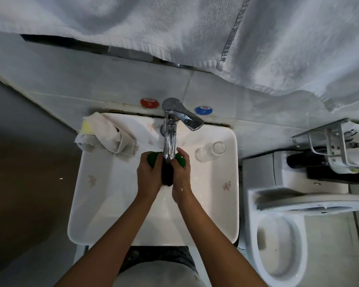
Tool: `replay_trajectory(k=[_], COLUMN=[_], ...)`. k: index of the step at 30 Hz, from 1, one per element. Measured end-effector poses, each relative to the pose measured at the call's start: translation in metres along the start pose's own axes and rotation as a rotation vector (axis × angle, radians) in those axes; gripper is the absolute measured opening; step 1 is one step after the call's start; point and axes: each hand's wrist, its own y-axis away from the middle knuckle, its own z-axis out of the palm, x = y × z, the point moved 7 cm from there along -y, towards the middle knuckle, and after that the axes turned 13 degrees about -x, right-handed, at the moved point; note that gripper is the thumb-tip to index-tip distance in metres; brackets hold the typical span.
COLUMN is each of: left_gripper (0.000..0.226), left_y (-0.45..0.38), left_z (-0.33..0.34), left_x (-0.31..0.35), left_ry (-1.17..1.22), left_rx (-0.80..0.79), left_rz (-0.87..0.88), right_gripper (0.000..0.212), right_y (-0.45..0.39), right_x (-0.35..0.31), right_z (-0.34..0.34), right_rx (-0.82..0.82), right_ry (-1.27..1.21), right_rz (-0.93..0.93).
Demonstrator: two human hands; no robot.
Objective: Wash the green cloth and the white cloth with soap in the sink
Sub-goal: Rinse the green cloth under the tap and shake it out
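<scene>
Gripping the green cloth (181, 159) under the faucet (170, 139), left hand (148, 177) and right hand (181, 177) clamp it from both sides over the sink (91, 204); its wrung length hangs downward toward the person.

White sink (95, 204): white cloth (110, 137), glass (210, 151) on rim.
</scene>
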Motion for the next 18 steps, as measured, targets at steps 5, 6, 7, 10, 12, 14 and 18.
replay_trajectory(k=[5,6,7,10,12,14,18], left_gripper=[0.048,0.054,0.06,0.069,0.076,0.067,0.036], left_y=[0.011,0.012,0.012,0.015,0.017,0.017,0.01], left_z=[-0.006,-0.005,-0.003,0.004,0.01,0.013,0.0], left_x=[-0.006,-0.007,-0.009,-0.008,-0.006,-0.005,-0.004], left_ry=[0.193,0.22,0.243,0.301,0.334,0.332,0.083], left_rx=[-0.108,-0.136,-0.163,-0.253,-0.323,-0.321,-0.215], left_rz=[-0.006,-0.009,-0.014,0.007,0.009,-0.042,-0.081], right_gripper=[0.025,0.024,0.024,0.018,0.013,0.015,0.004], right_y=[0.007,0.01,0.01,0.009,0.007,0.005,0.007], right_x=[-0.003,-0.001,0.002,0.003,0.0,-0.004,-0.014], right_z=[0.0,0.0,0.0,-0.001,-0.006,-0.011,-0.014], right_rx=[-0.186,-0.213,-0.23,-0.153,-0.054,0.008,0.053], right_ry=[-0.059,-0.035,-0.006,0.016,0.052,0.109,0.233], right_rz=[0.206,0.24,0.252,0.18,0.101,0.039,-0.074])
